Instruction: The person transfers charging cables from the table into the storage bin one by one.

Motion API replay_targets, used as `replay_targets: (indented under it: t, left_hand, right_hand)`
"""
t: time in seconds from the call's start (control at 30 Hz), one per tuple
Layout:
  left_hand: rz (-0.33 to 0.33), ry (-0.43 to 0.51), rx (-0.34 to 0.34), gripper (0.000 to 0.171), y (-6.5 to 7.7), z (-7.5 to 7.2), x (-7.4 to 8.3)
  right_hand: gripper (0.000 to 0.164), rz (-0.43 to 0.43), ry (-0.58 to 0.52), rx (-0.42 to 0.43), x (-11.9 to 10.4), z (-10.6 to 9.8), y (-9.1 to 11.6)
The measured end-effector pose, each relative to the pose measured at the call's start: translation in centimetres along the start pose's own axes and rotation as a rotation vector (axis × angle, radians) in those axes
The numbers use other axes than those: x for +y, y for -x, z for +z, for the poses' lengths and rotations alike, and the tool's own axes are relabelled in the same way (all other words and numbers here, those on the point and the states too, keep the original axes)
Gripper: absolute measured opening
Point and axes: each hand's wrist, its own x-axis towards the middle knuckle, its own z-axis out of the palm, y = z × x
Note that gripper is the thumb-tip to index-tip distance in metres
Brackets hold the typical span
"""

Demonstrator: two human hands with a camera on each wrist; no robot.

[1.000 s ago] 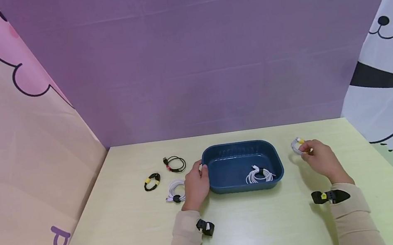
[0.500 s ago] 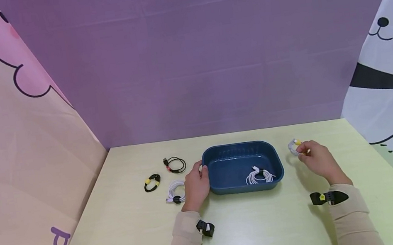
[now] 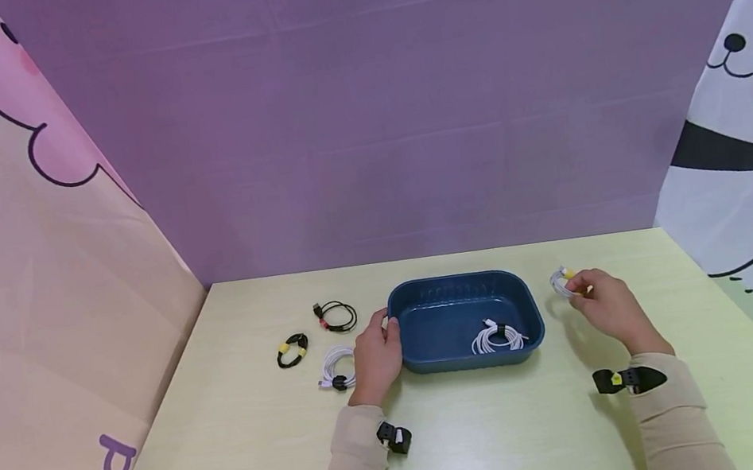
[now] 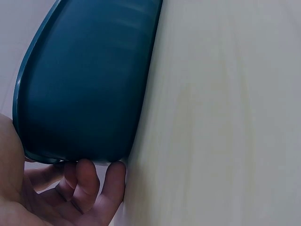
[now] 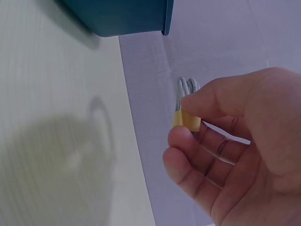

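Note:
My left hand [image 3: 377,357] grips the left end of a deep blue plastic tray [image 3: 470,361]; in the left wrist view its fingertips [image 4: 115,176] touch the end wall. Inside the tray, toward its front right, lies a coiled white cable [image 3: 489,341] with a black tie. Right of the tray, my right hand [image 3: 607,311] pinches a small coiled white cable [image 3: 559,283] by its yellow band, between thumb and fingers. The right wrist view shows the cable's loops [image 5: 182,89] above the yellow wrap, with a shadow cast on the table.
Left of the tray lie a black cable with a red band [image 3: 339,326], a black cable with yellow bands [image 3: 301,340] and a white cable with a black tie [image 3: 329,366], partly behind the left hand. A purple backdrop [image 3: 359,109] stands behind the table [image 3: 492,443].
My right hand has moved slightly left toward the tray with the yellow-banded white cable. The left hand and the tray stay where they were.

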Motion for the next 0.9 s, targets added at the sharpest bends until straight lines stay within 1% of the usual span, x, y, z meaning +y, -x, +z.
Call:
replay_targets:
  t: [0.27,0.63,0.9]
  left_hand:
    - [-0.023,0.014,-0.009,0.038,0.06,0.00,0.16]
    - [-0.015,0.016,-0.008,0.037,0.11,-0.10,0.27]
    - [-0.024,0.012,-0.001,0.036,0.14,-0.14,0.47]
  right_hand:
    - [0.015,0.006,-0.003,-0.001,-0.34,-0.02,0.03]
    - [0.015,-0.017,-0.006,0.010,-0.77,-0.08,0.05]
    - [0.014,-0.032,-0.001,0.024,-0.99,-0.07,0.03]
